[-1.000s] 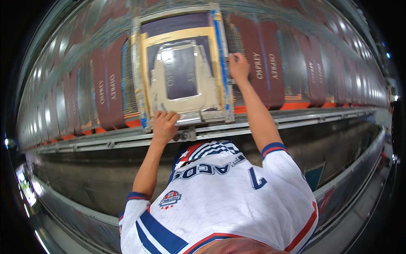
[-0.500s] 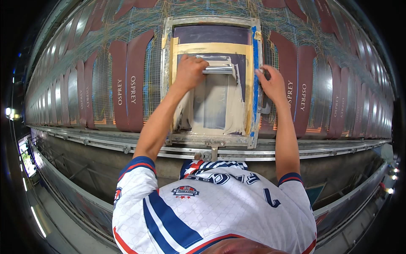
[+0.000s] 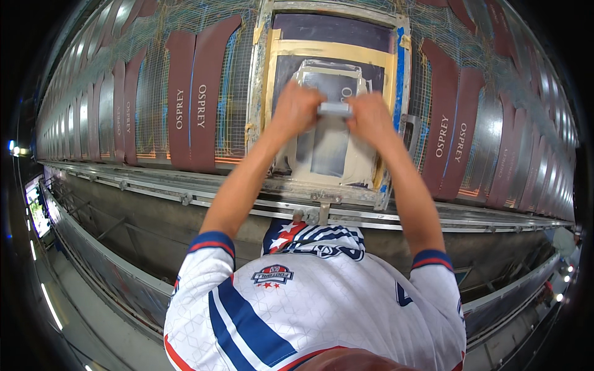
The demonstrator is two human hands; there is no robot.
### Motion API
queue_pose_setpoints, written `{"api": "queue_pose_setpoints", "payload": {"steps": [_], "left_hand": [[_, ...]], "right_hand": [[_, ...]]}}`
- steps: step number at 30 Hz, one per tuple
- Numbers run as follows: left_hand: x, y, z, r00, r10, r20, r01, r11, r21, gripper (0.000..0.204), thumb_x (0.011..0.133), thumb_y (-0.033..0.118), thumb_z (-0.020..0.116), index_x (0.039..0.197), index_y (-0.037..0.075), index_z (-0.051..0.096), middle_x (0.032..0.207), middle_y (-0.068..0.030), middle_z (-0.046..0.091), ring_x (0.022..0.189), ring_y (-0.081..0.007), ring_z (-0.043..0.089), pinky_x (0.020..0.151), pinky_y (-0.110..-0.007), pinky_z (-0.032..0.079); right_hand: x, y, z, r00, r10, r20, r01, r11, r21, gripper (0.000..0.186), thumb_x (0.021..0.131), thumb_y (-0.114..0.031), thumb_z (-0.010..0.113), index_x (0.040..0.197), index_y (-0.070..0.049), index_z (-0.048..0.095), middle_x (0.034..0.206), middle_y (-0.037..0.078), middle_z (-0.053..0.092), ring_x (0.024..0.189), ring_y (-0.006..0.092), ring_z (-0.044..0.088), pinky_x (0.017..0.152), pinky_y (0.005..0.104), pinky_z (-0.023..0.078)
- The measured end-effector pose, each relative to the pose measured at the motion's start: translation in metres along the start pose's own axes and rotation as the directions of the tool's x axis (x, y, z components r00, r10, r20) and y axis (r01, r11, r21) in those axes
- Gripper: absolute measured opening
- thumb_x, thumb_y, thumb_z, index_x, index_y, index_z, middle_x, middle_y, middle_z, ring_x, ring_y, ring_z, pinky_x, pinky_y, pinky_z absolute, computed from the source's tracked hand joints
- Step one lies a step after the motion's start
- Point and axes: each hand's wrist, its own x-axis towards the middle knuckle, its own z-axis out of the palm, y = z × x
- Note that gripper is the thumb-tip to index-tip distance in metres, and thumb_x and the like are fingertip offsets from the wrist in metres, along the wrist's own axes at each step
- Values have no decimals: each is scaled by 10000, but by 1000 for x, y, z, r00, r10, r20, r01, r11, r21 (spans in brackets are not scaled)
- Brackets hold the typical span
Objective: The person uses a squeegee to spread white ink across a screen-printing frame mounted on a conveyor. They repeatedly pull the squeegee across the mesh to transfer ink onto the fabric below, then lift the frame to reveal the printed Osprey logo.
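Both my hands grip a squeegee (image 3: pixel 335 110), a short bar with a silvery handle, laid crosswise over a printing screen. My left hand (image 3: pixel 299 106) is closed round its left end, and my right hand (image 3: pixel 371 116) round its right end; both are slightly blurred. The screen's worn metal frame (image 3: pixel 255 93) surrounds a dark sheet edged with cream tape, with blue tape (image 3: pixel 400 65) down the right side. Cream paste (image 3: pixel 303 168) is smeared around a clearer central window, where some pale lettering shows beyond the squeegee. The squeegee's blade is hidden.
Maroon shaped pieces (image 3: pixel 181 99) with pale lettering lie in rows left of the frame, and similar pieces (image 3: pixel 438 123) lie to its right. They rest on a long table marked with coloured lines. A metal rail (image 3: pixel 247 201) runs along the near edge, close to my body.
My right hand has come left from the frame's right side and taken hold of the squeegee. The squeegee has moved nearer to me across the screen. The view has shifted slightly.
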Motion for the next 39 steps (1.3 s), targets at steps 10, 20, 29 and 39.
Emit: {"api": "queue_pose_setpoints", "payload": {"steps": [10, 20, 29, 39], "left_hand": [[-28, 27, -11, 996, -51, 73, 47, 997, 67, 230, 663, 221, 841, 849, 148, 727, 795, -38, 696, 791, -254, 666, 761, -411, 400], [66, -40, 0, 988, -110, 112, 103, 992, 69, 215, 675, 254, 853, 831, 152, 746, 738, -80, 707, 739, -307, 676, 748, -421, 459], [-100, 76, -5, 990, -86, 113, 89, 996, -24, 196, 621, 100, 785, 757, 139, 649, 738, -16, 627, 736, -236, 626, 730, -393, 383], [83, -33, -13, 973, -105, 204, 80, 989, 127, 261, 683, 343, 833, 852, 161, 753, 762, -81, 717, 769, -299, 696, 792, -446, 482]], "right_hand": [[-32, -18, 3, 999, 0, -43, 1, 1000, 13, 261, 703, -198, 811, 901, -75, 694, 809, 129, 679, 869, 317, 649, 848, 445, 469], [66, 44, -21, 997, 68, 23, -69, 997, 38, 206, 745, -192, 769, 895, -71, 697, 832, 179, 709, 839, 377, 691, 768, 475, 544], [-99, -58, 24, 999, -28, -24, 31, 990, 134, 250, 693, -154, 803, 902, -89, 684, 775, 127, 667, 813, 340, 643, 787, 490, 498], [69, 44, -38, 991, 94, 90, -100, 993, 65, 235, 752, -209, 771, 940, -80, 712, 869, 184, 721, 867, 385, 694, 784, 479, 551]]}}
